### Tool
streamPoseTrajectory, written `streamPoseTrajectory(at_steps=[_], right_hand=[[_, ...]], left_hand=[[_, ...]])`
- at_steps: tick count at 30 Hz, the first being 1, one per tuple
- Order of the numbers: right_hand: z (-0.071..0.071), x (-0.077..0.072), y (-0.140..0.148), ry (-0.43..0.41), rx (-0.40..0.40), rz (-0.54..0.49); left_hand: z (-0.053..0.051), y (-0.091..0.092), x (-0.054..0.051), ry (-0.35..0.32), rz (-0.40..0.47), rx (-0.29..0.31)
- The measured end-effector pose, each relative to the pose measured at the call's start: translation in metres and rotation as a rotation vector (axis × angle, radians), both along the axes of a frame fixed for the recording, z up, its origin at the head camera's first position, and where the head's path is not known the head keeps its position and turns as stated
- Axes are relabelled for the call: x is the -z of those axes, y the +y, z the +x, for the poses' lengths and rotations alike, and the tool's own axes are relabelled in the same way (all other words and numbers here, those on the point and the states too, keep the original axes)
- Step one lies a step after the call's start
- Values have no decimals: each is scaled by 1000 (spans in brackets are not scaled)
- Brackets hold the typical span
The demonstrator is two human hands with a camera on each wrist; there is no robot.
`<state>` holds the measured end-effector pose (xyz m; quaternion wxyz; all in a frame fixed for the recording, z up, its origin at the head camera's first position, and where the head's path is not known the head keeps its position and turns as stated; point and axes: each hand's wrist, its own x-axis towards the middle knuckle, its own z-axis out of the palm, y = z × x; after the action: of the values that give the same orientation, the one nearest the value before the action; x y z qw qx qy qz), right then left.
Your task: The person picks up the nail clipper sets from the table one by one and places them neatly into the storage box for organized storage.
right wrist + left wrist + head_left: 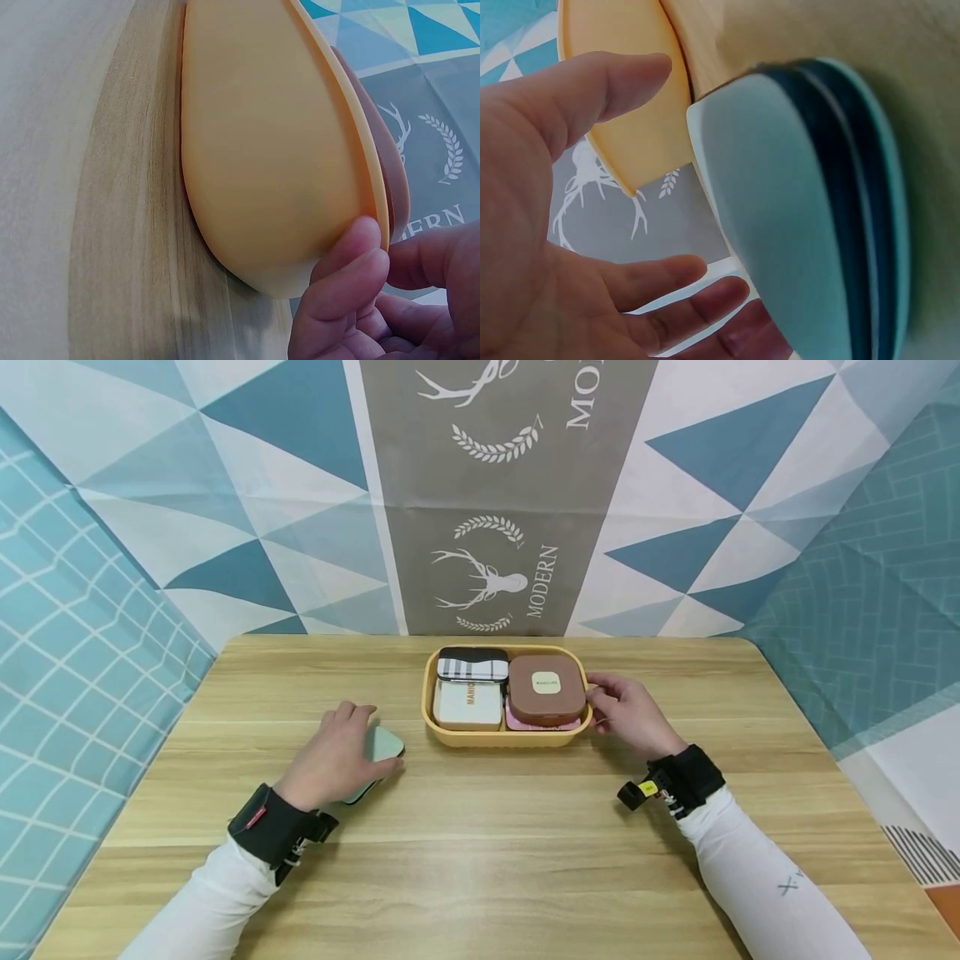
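Note:
My left hand is spread over a mint-green rounded case lying on the table, left of the basket. In the left wrist view the case shows a dark band round its side, and the thumb and fingers look apart from it. The yellow basket stands near the table's far edge. At its right end my right hand pinches the rim; the right wrist view shows fingertips against the outer wall of the basket. Inside sit a brown square case, a white box and a black-and-plaid case.
A pink item lies under the brown case. The wooden table meets a patterned wall cloth at the back, with blue tiled cloth along the left side.

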<state>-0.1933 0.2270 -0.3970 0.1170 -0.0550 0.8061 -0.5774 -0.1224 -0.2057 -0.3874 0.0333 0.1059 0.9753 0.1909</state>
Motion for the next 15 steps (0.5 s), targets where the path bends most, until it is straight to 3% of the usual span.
streamPoseTrajectory(at_steps=[15], right_hand=[[0, 0, -1, -1, 4, 7]], left_hand=[[1, -1, 7, -41, -33, -5]])
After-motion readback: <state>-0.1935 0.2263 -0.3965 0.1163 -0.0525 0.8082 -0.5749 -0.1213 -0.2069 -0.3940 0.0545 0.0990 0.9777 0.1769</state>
